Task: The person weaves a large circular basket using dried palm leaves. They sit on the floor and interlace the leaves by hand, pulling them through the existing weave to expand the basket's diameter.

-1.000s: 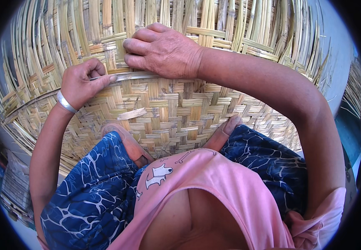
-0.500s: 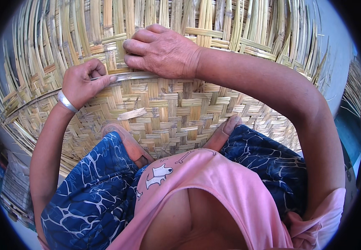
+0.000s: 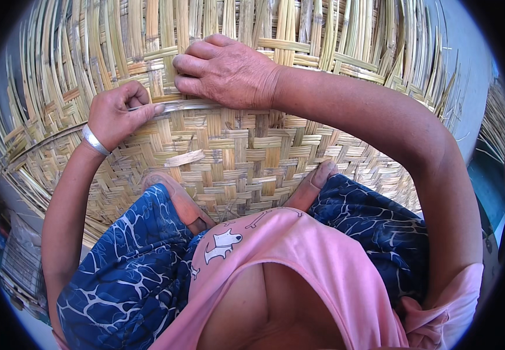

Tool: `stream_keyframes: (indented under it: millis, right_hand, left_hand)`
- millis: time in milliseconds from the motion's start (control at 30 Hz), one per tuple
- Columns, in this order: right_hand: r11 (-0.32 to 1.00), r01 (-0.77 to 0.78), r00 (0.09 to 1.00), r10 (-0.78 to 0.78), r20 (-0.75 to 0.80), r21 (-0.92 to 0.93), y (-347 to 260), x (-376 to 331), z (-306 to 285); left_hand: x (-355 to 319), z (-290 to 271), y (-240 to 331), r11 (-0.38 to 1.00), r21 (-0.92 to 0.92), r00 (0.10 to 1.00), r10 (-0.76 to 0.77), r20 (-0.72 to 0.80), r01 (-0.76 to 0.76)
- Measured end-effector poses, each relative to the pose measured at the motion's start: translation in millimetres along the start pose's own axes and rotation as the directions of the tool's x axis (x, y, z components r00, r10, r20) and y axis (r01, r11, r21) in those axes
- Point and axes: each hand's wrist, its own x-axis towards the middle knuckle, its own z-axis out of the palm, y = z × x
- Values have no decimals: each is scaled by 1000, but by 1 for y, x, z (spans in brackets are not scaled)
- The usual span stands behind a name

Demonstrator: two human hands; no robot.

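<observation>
Rough cane-like mat (image 3: 246, 154), glossy bangle (image 3: 94, 140)

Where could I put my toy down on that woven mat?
On the woven mat, there's a bare patch between the two feet, right of the loose pale chip. Higher up it's crowded: the left hand holds a long strip, the right hand is there too, and unwoven strips spread beyond.

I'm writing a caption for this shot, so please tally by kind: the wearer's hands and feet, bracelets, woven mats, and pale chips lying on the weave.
Hands: 2, left hand and right hand
Feet: 2, left foot and right foot
Bracelet: 1, silver-coloured, on the left wrist
Woven mat: 1
Pale chip: 1
Total: 7
</observation>
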Motion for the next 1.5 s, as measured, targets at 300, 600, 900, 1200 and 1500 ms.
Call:
stream_keyframes:
  millis: [300, 600, 900, 1200, 1500]
  right_hand:
    - [1000, -2, 1000, 2, 9, 4, -1, 0, 0]
    - [1000, -4, 1000, 4, 8, -12, -1, 0, 0]
    - [1000, -5, 1000, 5, 7, -5, 0, 0, 0]
    - [999, -15, 991, 9, 132, 46, -2, 3, -7]
    - [999, -47, 980, 43, 195, 12, -7, 5, -9]
  left_hand:
    - [-1, 1, -2, 1000, -5, 1000, 11, -15, -12]
    - [0, 1, -1, 1000, -7, 1000, 7, -4, -7]
    - [0, 0, 0, 1000, -9, 1000, -6, 4, 6]
    - [-2, 0, -4, 1000, -13, 1000, -21, 7, 21]
    - [-6, 2, -6, 994, 77, 997, 80, -21, -78]
